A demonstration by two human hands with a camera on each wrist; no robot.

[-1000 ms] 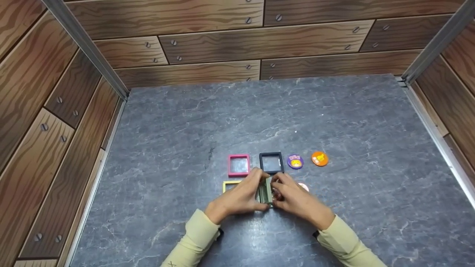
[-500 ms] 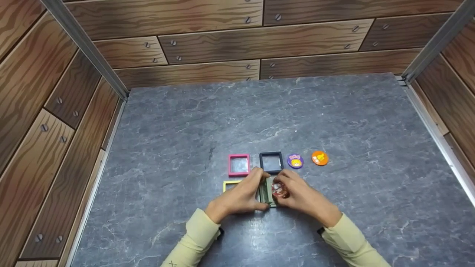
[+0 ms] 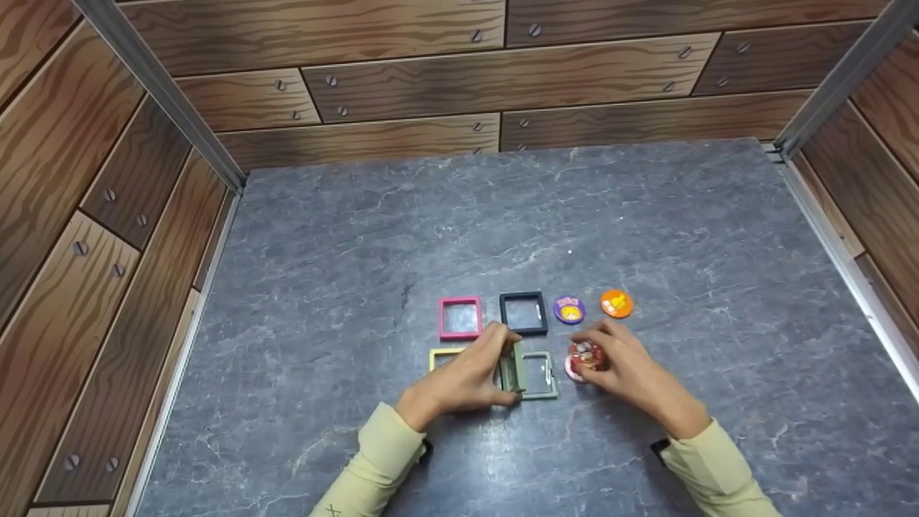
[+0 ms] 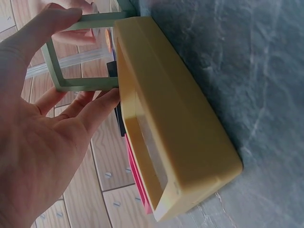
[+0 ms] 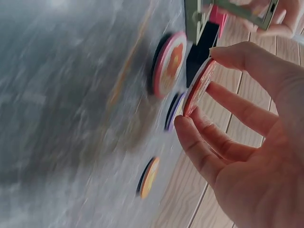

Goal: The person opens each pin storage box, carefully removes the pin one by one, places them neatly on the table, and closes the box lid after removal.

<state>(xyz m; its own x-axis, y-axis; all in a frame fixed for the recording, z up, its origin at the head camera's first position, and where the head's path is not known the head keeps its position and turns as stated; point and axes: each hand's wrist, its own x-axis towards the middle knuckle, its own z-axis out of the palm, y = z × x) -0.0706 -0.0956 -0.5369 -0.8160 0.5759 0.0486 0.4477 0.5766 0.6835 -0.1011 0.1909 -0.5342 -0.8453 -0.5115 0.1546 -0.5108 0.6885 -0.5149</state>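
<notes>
A hinged green frame (image 3: 553, 380) lies on the table with one half tilted up. My left hand (image 3: 456, 377) holds that raised half by its edges, thumb on the near side and fingers on the far side. In the left wrist view the raised green half (image 4: 85, 85) is an open square. My right hand (image 3: 635, 377) pinches a round red badge (image 3: 587, 352) by its rim. The red badge (image 5: 200, 85) is tilted in the right wrist view, off the table. Below it lies a pink-edged badge (image 5: 170, 64), partly covered in the head view.
Beyond the hands lie a pink frame (image 3: 443, 319) and a black frame (image 3: 504, 314). A purple badge (image 3: 569, 310) and an orange badge (image 3: 617, 304) sit to their right. A yellow frame (image 4: 185, 114) stands beside my left hand. Wood-patterned walls (image 3: 402, 79) enclose the grey table (image 3: 359, 237).
My right hand has moved right, away from the green frame, carrying the red badge to above the pink-edged badge. My left hand stays in place, still holding up the green half.
</notes>
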